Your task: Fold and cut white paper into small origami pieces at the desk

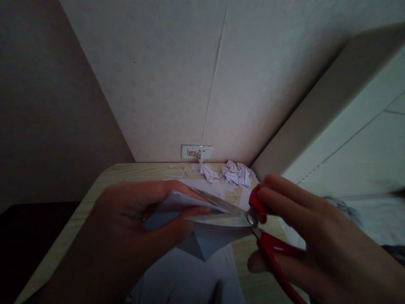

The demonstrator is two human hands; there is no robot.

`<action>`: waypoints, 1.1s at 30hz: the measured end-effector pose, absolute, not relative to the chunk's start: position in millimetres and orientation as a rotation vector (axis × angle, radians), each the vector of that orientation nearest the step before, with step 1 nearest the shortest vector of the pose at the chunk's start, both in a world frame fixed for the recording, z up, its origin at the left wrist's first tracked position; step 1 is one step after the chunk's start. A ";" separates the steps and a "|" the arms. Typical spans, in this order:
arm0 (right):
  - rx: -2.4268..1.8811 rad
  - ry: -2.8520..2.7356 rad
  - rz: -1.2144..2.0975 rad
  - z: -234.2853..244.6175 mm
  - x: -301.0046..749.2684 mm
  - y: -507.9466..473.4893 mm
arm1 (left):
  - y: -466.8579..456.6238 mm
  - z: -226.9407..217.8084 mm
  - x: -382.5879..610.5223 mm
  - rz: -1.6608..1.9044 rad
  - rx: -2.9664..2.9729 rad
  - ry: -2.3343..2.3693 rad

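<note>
My left hand [136,228] pinches a folded sheet of white paper [205,238] between thumb and fingers, above the table. In my right hand [303,228] is a pair of scissors with red handles [275,253], my fingers through and around the loops. The scissor blades [218,218] are parted and point left, one on each side of the paper's upper folded edge, near my left thumb. A lower flap of the paper hangs down below the blades. Part of the paper is hidden behind my left fingers.
Flat white sheets [190,274] lie on the light wooden table [110,177]. At its back right sits a pile of folded paper pieces [236,173], with thin scraps nearby. A wall socket [196,152] holds a plug. A pale cabinet [348,114] stands at the right.
</note>
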State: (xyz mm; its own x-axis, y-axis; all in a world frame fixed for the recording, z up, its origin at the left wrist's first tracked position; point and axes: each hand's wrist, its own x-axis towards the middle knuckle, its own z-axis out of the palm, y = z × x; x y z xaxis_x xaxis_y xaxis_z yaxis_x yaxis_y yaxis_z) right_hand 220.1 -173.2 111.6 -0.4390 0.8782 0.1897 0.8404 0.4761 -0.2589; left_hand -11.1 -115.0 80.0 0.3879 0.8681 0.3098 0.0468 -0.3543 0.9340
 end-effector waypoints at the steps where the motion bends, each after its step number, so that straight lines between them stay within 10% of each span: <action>1: -1.460 -2.423 0.185 111.7 219.9 -173.9 | -114.9 80.0 -10.9 1.091 1.717 0.812; 33: -1.449 -2.357 0.242 113.5 217.1 -174.4 | -114.3 73.9 -10.6 1.101 1.729 0.844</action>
